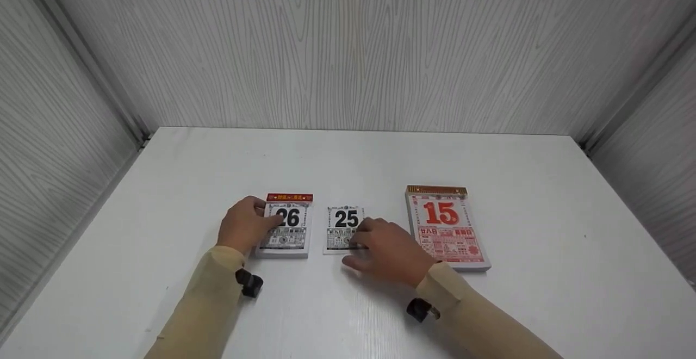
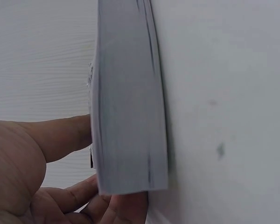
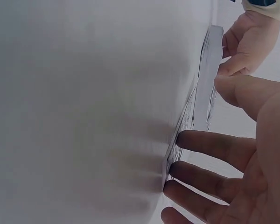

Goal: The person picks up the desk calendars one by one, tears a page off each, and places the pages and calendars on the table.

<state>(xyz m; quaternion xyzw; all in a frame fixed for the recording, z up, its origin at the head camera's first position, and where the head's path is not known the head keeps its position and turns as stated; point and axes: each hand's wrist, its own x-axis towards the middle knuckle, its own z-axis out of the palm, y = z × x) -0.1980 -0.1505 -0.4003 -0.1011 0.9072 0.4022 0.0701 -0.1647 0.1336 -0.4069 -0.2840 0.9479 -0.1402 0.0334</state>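
Note:
The small tear-off calendar [image 1: 288, 238] showing 26, with a red header, lies left of centre. My left hand [image 1: 246, 225] grips its left side, thumb on the top page and the other fingers along the edge; the left wrist view shows the thick page stack [image 2: 130, 102] beside the thumb. A loose page [image 1: 338, 239] marked 25 lies just right of that calendar. The fingertips of my right hand [image 1: 392, 253] rest on the page's right part, thumb held apart from them. In the right wrist view the fingers [image 3: 210, 144] are spread and touch the page's surface.
A larger calendar [image 1: 447, 231] with a red 15 and a gold-brown header lies to the right, close to my right hand, which overlaps its lower left in the head view. White tabletop [image 1: 353, 168] stretches behind the papers to a wood-grain back panel [image 1: 348, 49]. Similar panels stand at both sides.

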